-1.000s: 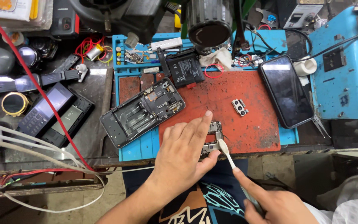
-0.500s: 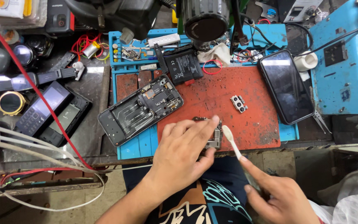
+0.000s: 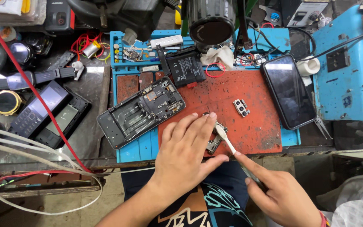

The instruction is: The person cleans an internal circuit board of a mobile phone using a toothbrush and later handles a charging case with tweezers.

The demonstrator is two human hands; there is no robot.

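- At the far left of the cluttered workbench, a keypad phone (image 3: 34,112) lies beside a loose screen panel (image 3: 64,120), with a gold-rimmed watch (image 3: 6,102) nearby; none is being touched.
- An opened phone frame (image 3: 141,111) rests tilted on the blue work mat (image 3: 137,149), its back off and its insides exposed, so the strip-down appears well advanced.
- A black battery (image 3: 185,69) sits apart at the top edge of the red mat (image 3: 257,134), already out of the phone.
- The left hand (image 3: 185,157) presses flat, fingers spread, pinning a small circuit board (image 3: 215,138) to the red mat near its front edge.
- The right hand (image 3: 280,195) grips a white-tipped brush (image 3: 225,141), its tip touching the board; cleaning looks under way, not finished.
- A small camera module (image 3: 241,108) lies loose on the red mat.
- A dark phone screen (image 3: 288,90) lies at right; judging from the scattered parts, reassembly remains.
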